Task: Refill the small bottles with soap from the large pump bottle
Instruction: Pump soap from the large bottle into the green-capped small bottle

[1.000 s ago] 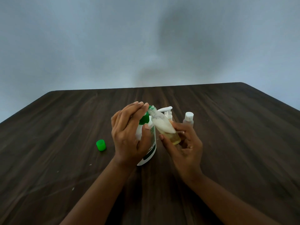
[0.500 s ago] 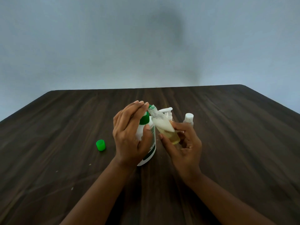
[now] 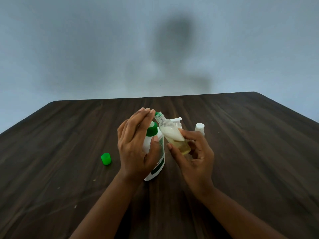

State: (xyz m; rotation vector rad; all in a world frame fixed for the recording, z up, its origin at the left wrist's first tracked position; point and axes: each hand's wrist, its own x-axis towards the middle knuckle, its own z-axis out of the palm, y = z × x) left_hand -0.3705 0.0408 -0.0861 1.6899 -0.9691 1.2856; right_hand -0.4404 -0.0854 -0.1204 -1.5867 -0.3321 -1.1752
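Note:
A large white pump bottle [image 3: 159,163] with a green collar and label stands at the table's middle. My left hand [image 3: 136,145] wraps it, fingers flat over the green pump head and thumb on the bottle's front. My right hand [image 3: 191,152] holds a small clear bottle [image 3: 172,135], tilted left, its open neck right at the green nozzle. White soap lies over yellowish liquid inside it. Its green cap [image 3: 106,159] rests on the table to the left.
Behind my right hand stand a white pump-topped bottle [image 3: 177,121] and a small white-capped bottle [image 3: 199,128]. The dark wooden table [image 3: 250,152] ends at a grey wall at the far side. A few crumbs lie near the front left.
Both hands and both bottles stay in nearly the same place. My left fingers look a little higher over the pump head.

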